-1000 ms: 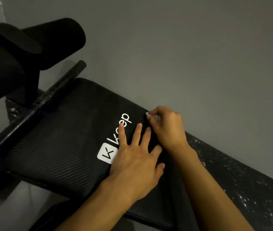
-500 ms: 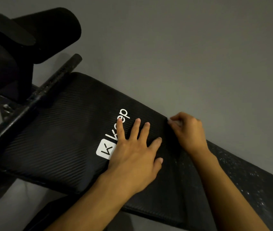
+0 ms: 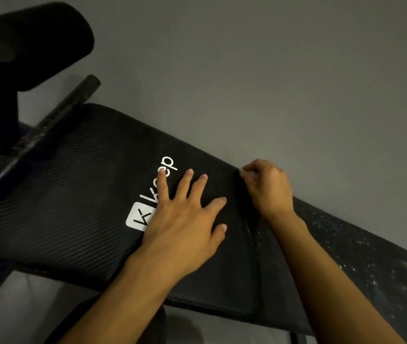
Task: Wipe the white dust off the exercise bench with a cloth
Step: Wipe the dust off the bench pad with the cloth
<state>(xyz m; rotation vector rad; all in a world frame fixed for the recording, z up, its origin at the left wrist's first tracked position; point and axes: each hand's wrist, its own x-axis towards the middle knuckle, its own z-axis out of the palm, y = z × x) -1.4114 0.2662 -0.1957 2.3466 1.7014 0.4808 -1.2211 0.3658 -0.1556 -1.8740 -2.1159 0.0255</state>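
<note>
**A:** Where the left hand lies, what is the exercise bench like?

**B:** It has black matte padding with fine diagonal ribs and rounded corners. The hand rests flat on it with its fingers spread. It covers part of the white logo, a rounded square followed by the letters "Keep".

**A:** And the right hand?

**B:** It is at the bench's far edge, just where the seam between the two pads begins. The fingers are curled and pinch a small pale cloth. Only a scrap of it shows at the fingertips.

**A:** Where is the dust?

**B:** The white dust speckles the pad to the right of the seam and is thicker toward the right end. A few flecks lie in the seam itself. The ribbed pad under the left hand looks evenly dark.

**A:** What else is around?

**B:** A fat black foam roller sits at the upper left. Below it a thin black bar slants across the pad's left end. Beyond the bench is a plain grey surface (floor or wall, I cannot tell). The right forearm lies over the speckled pad and hides a strip of it.
</note>
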